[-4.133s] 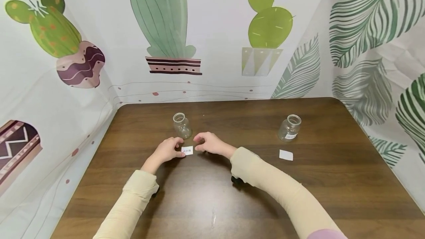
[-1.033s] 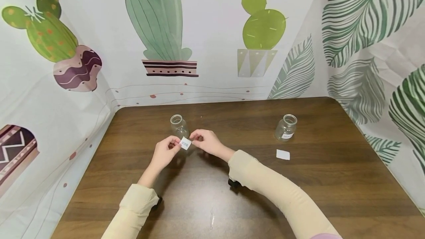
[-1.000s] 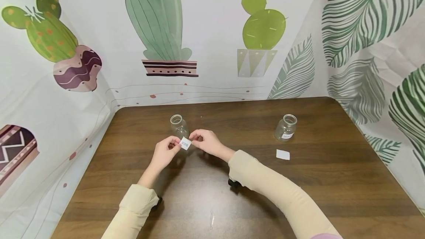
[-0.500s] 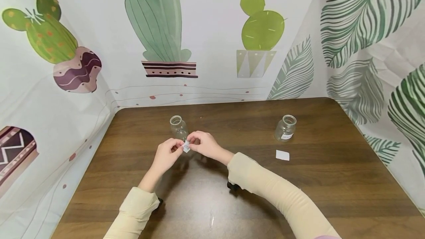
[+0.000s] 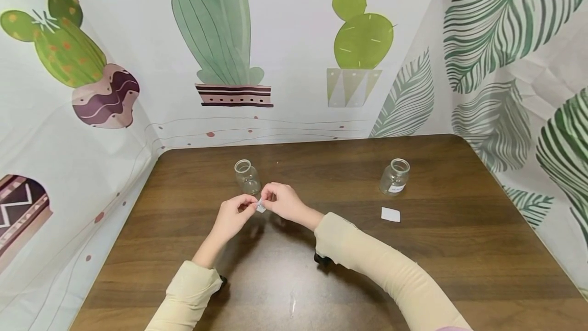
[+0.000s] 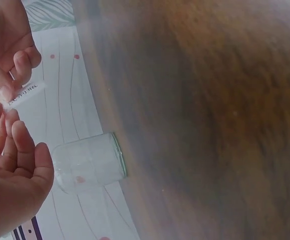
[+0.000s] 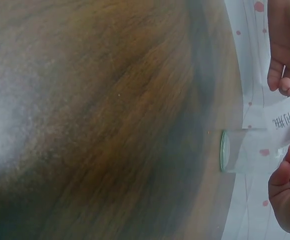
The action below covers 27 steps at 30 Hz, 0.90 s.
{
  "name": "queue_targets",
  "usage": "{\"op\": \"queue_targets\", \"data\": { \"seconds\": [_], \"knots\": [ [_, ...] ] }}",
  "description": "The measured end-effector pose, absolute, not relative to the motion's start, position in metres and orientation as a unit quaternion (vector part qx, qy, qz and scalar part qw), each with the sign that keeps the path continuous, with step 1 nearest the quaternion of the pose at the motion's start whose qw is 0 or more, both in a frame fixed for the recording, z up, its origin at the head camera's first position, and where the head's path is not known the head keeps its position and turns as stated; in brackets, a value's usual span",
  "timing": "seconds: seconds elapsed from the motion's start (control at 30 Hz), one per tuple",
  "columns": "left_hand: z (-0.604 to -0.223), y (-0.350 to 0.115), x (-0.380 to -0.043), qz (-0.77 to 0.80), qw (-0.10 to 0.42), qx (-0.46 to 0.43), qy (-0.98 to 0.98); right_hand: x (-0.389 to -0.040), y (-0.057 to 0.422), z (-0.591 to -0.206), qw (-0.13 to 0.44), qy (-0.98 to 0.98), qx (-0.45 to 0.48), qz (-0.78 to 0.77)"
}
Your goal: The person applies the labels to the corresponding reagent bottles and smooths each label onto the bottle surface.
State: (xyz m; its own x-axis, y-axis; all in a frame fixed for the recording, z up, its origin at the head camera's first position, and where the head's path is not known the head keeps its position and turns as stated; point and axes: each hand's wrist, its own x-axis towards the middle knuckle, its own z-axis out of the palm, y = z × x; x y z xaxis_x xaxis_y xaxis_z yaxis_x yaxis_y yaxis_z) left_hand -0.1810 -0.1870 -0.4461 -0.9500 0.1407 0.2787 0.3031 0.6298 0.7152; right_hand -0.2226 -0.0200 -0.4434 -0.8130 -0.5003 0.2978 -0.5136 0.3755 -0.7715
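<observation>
A small white paper label (image 5: 261, 208) with printed characters is held up between the two hands, just above the table. My left hand (image 5: 232, 215) pinches its left side between thumb and forefinger. From the other side my right hand (image 5: 286, 203) pinches it too. The characters on the label (image 7: 287, 119) show in the right wrist view, where fingers cover part of it. Right behind the hands an uncapped clear glass jar (image 5: 246, 175) stands upright, apart from the fingers; no label is visible on it.
A second uncapped glass jar (image 5: 394, 178), with a white label on its side, stands farther right. In front of it a blank-looking white paper piece (image 5: 391, 214) lies on the brown wooden table (image 5: 340, 178). A patterned cloth wall (image 5: 298, 65) borders the table's back and sides.
Both hands have lifted the label from the table. The right fingers have come in to grip it, and the label has turned so less of its face shows in the head view.
</observation>
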Motion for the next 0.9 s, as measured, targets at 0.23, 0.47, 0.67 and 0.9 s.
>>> {"op": "queue_targets", "data": {
  "seconds": [0.23,0.47,0.67,0.9],
  "knots": [
    [-0.4464,-0.1883,-0.1808,-0.429,0.084,-0.126,-0.891,-0.2200,-0.0193,-0.4425,0.012,-0.827,0.314,0.467],
    [-0.4475,-0.1888,-0.1812,-0.429,0.062,-0.131,-0.891,-0.2197,-0.0181,-0.4453,0.006,-0.826,0.315,0.467],
    [-0.4468,-0.1874,-0.1811,-0.434,0.064,-0.124,-0.890,-0.2186,-0.0171,-0.4457,-0.006,-0.821,0.315,0.475],
    [-0.4446,-0.1844,-0.1801,-0.430,0.059,-0.112,-0.894,-0.2176,-0.0181,-0.4483,-0.011,-0.827,0.313,0.468]
  ]
}}
